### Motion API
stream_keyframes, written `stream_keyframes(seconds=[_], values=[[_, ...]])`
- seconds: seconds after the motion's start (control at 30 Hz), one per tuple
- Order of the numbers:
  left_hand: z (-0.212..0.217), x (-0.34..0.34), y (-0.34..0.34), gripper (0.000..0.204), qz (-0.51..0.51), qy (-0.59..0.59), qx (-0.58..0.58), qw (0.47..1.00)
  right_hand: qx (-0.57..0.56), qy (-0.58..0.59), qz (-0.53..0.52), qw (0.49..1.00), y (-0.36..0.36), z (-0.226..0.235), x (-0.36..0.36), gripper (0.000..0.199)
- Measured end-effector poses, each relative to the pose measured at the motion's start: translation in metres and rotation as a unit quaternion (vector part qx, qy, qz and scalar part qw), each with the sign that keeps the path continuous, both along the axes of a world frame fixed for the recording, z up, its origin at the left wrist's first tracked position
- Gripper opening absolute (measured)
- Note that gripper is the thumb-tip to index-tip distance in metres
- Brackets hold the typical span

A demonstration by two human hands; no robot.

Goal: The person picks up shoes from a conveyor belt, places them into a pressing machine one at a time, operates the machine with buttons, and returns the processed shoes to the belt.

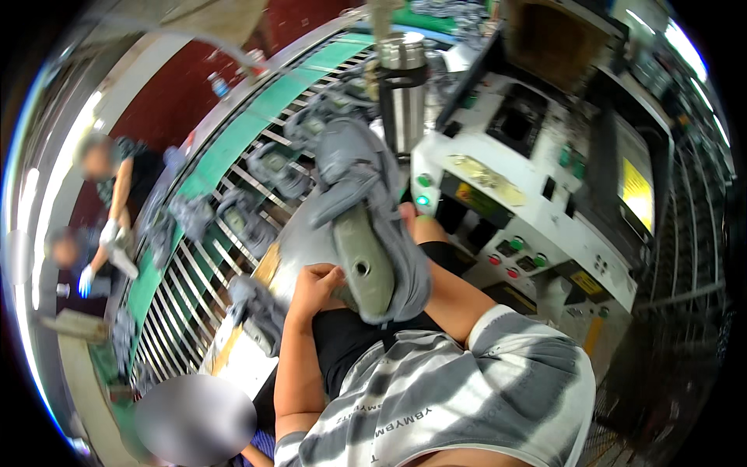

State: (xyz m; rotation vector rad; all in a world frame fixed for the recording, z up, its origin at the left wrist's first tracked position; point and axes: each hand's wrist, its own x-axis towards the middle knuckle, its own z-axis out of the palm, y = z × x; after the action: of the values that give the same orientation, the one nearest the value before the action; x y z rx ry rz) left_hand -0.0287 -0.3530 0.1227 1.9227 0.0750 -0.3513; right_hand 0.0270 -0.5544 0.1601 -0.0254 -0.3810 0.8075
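A grey shoe upper [403, 257] is held up in front of my lap, tilted, with an olive-green shoe last [364, 261] showing in it. The last has a round hole in its face. My left hand [313, 286] is closed, its thumb and fingers at the left edge of the shoe upper beside the last. Behind the upper's right side is my right hand [420, 224], supporting it; most of its fingers are hidden.
A white machine [482, 175] with buttons stands close on the right, a steel flask [406, 101] beside it. Along the left curves a roller conveyor [183, 284] bearing several grey uppers [247, 222]. Co-workers [117, 194] are beyond it; another person [194, 420] is near, lower left.
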Motion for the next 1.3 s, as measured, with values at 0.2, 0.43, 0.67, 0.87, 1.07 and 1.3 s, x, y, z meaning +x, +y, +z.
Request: stream_keyframes(seconds=[0.2,0.43,0.67,0.87,1.07,1.3], values=[[-0.137,0.06,0.026,0.028,0.215,-0.071,0.239,0.944,-0.228,0.156,-0.447,0.851,-0.191,0.007,0.065,0.04],[-0.182,0.057,0.014,0.023,0.269,-0.166,0.394,0.863,-0.769,0.062,-0.599,0.214,-0.389,0.067,0.207,0.092],[-0.185,0.056,0.014,0.023,0.291,-0.153,0.395,0.858,-0.94,0.029,-0.337,0.048,-0.472,0.055,0.331,0.106],[-0.173,0.055,0.012,0.021,0.315,-0.114,0.374,0.865,-0.964,0.005,-0.267,0.006,-0.435,0.001,0.355,0.098],[-0.186,0.058,0.014,0.022,0.3,-0.133,0.391,0.86,-0.959,-0.002,-0.284,-0.029,-0.374,0.017,0.303,0.08],[-0.152,0.058,0.026,0.023,0.166,-0.04,0.296,0.94,-0.706,-0.576,-0.39,0.132,-0.177,-0.065,0.184,0.067]])
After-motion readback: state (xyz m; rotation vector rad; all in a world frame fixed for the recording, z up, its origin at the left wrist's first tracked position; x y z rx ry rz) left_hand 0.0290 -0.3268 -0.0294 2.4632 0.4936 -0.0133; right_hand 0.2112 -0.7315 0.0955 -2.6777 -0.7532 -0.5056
